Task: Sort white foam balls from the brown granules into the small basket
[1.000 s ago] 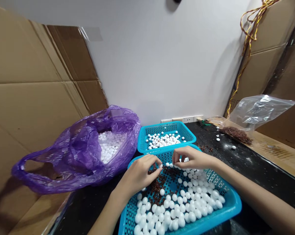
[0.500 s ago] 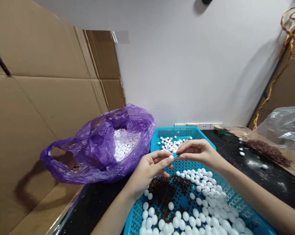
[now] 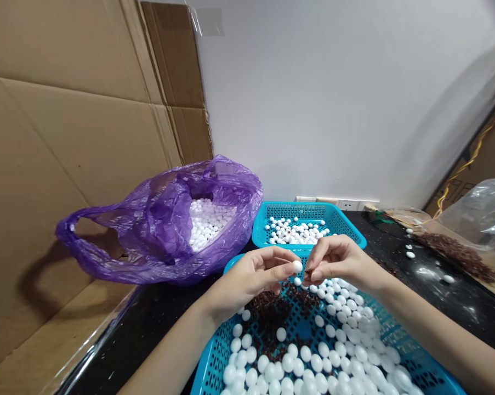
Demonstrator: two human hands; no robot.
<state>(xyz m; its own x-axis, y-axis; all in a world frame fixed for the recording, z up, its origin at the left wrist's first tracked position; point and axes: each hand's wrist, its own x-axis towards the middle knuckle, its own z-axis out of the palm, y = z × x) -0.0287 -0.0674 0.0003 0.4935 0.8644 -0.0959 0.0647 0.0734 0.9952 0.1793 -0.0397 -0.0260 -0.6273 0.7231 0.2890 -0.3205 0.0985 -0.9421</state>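
Note:
My left hand (image 3: pixel 261 274) pinches a small white ball (image 3: pixel 297 266) between thumb and fingertips. Just right of it, my right hand (image 3: pixel 333 260) is closed in a pinch on a tiny reddish-brown piece (image 3: pixel 308 273), too small to make out well. The two sets of fingertips are close but apart. Both hands are above the near edge of a smaller blue basket and over the large blue basket (image 3: pixel 208 359). Many white balls (image 3: pixel 288 362) lie in this large basket, around a heap of dark brown bits (image 3: pixel 267 312).
Behind stands a second blue basket (image 3: pixel 356 233) with smaller white balls. A purple plastic bag (image 3: pixel 157 241) of white balls sits left, against cardboard (image 3: pixel 66 137). On the black counter (image 3: pixel 428 285) at right are loose white pieces, reddish-brown bits (image 3: pixel 456 252) and a clear bag (image 3: pixel 488 211).
My hands have drawn slightly apart, and the white ball now shows whole at my left fingertips. The view has tilted downward, lifting the wall and cardboard in the picture.

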